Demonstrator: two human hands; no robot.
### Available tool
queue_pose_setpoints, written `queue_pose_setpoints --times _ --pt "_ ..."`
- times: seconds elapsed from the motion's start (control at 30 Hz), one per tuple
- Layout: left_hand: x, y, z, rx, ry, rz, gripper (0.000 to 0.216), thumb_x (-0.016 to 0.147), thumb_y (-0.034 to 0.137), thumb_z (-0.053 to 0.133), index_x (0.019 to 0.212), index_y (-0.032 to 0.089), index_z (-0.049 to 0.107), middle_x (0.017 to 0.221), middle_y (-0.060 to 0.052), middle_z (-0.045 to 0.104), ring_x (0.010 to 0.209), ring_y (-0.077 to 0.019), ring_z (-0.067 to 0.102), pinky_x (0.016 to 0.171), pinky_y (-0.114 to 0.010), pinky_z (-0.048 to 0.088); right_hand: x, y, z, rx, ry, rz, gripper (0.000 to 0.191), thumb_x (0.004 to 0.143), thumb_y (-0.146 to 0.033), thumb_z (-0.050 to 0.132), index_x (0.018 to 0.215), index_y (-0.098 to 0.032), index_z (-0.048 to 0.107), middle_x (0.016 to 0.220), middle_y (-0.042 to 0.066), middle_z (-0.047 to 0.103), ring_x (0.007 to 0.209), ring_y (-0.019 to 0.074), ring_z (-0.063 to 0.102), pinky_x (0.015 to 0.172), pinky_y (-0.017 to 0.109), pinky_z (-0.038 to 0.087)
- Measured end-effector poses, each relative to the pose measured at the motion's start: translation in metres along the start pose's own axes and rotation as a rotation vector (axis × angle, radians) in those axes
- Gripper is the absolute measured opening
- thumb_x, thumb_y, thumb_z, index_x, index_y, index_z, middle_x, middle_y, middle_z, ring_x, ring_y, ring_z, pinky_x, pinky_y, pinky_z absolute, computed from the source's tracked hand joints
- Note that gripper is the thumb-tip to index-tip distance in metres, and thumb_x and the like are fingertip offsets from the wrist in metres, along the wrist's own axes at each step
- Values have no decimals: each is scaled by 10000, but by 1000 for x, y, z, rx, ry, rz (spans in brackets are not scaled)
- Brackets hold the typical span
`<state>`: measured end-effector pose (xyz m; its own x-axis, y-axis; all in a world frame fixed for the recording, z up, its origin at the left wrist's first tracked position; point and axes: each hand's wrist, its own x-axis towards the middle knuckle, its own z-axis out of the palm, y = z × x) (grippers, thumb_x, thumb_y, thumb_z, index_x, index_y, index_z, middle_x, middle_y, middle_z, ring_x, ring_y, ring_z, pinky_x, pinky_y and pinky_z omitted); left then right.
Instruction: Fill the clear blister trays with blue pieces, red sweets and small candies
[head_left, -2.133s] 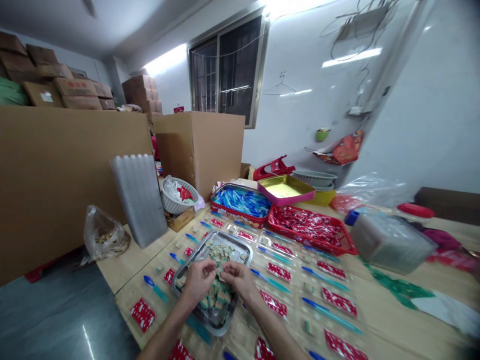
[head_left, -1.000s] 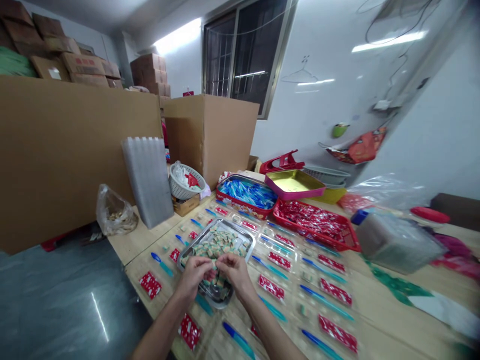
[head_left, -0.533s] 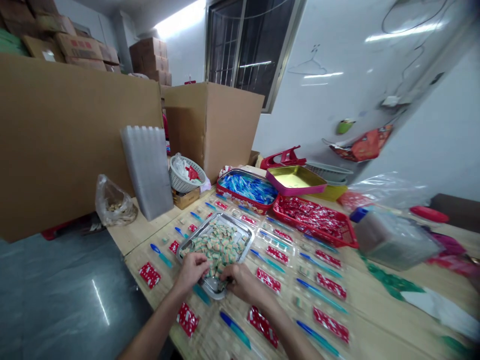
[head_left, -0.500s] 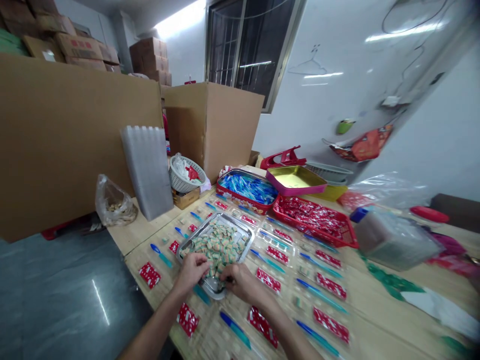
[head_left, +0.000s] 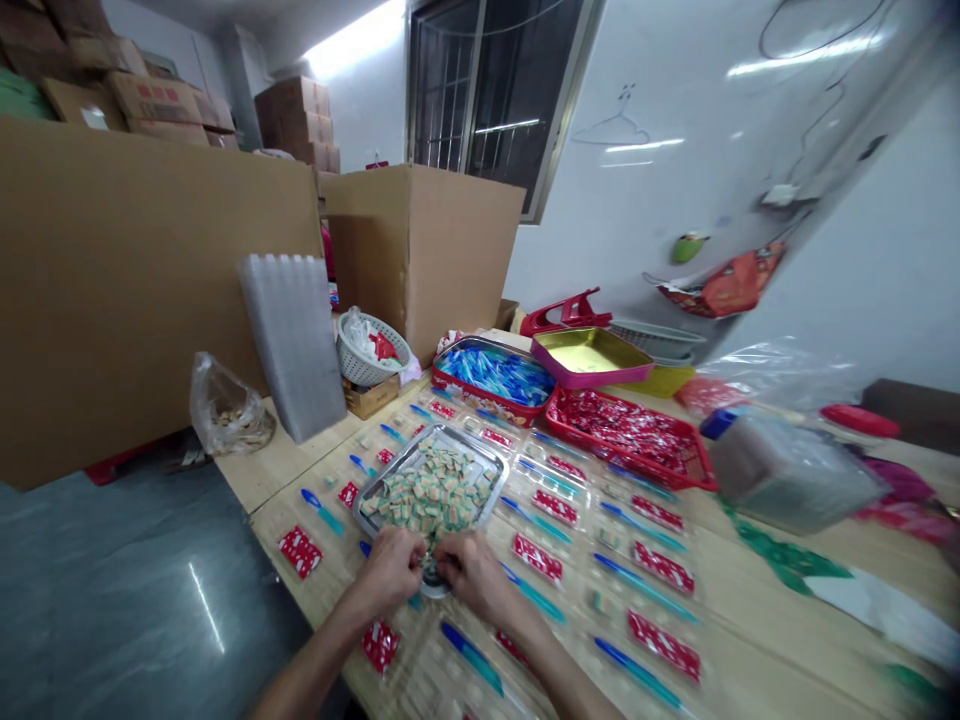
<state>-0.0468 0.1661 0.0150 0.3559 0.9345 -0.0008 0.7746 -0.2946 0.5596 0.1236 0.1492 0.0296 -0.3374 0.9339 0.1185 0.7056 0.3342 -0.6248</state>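
A metal tray (head_left: 491, 478) holds a heap of small pale green-and-tan pieces (head_left: 439, 485). Over its near end, my left hand (head_left: 397, 562) and my right hand (head_left: 466, 566) are close together with fingers pinched. What sits between the fingertips is too small and hidden to make out, though some pieces lie right beside them. Around the tray, clear plastic trays lie in rows, with red-and-white packets (head_left: 538, 558) and blue pens or similar slim blue tools (head_left: 471, 656) in them.
Behind the tray stand a tin of blue slim items (head_left: 495, 375), a red basket of packets (head_left: 705, 470) and a gold-lined tin (head_left: 592, 355). A tall stack of clear trays (head_left: 294, 345) and a bag (head_left: 229, 415) stand left. A plastic container (head_left: 795, 475) is at right.
My left hand has moved right and slightly down, nearer my right hand. The two hands now almost meet at the tray's near end.
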Motion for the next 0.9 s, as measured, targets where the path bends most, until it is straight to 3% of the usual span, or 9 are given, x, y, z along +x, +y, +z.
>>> queue_pose_setpoints --times 0.2,0.47,0.6,0.77,0.9 --pt "3 1 1 48 -4 -20 99 696 175 574 741 193 660 738 -22 644 787 -199 568 739 -296 339 -6 -4 2 -47 39 21 230 658 -44 467 713 -188 638 724 18 647 770 180 548 702 267 346" --pt "0 4 -4 19 -11 3 130 674 116 548 708 192 648 739 -21 647 802 -198 574 779 -312 322 -1 1 -11 27 135 74 143 690 -104 491 699 -180 610 691 16 617 688 167 546 639 250 352" --pt "-4 10 -5 -4 -37 15 145 641 90 528 700 189 616 731 -11 640 791 -190 570 796 -315 312 4 -5 -5 69 95 35 185 654 -70 453 669 -181 599 665 11 602 665 156 543 623 240 352" --pt "-5 13 -7 -5 -19 -1 329 608 56 514 907 176 582 753 -6 636 787 -193 574 789 -306 321 3 -7 8 104 39 6 211 643 -58 422 677 -176 592 677 9 603 665 146 536 616 230 346" --pt "-4 14 -10 31 -64 -9 254 648 102 528 872 190 610 812 -22 656 853 -215 579 801 -314 319 0 -6 8 80 3 5 165 611 -91 494 721 -177 581 651 -16 564 621 132 486 569 220 309"
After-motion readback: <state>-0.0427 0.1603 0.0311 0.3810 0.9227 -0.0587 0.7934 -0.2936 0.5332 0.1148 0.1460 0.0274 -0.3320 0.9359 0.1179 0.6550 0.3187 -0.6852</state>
